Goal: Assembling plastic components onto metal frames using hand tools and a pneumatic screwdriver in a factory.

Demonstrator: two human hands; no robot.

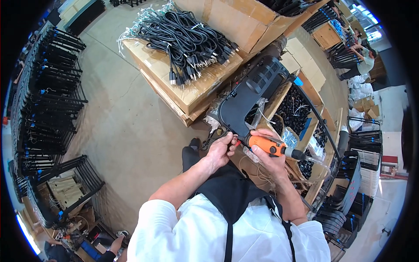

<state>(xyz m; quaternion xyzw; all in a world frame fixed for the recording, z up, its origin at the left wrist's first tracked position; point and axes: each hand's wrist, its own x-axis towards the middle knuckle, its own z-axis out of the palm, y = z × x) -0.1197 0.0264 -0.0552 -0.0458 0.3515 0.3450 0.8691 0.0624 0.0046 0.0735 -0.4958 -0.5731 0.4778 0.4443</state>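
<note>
My right hand [268, 157] grips an orange powered screwdriver [274, 147], its tip pointing left at the lower corner of a black plastic panel [251, 94]. The panel has vent slots at its top end and leans up and away from me. My left hand [220, 148] pinches the panel's lower edge right beside the driver's tip, fingers closed on it. A clear hose runs off the tool's rear toward the right.
Cardboard boxes [192, 87] ahead carry a heap of black power cords [183, 37]. An open box [294, 113] of small black parts sits to the right. Black metal frames [43, 96] are stacked on the left and right floor. Other people work at the far upper right.
</note>
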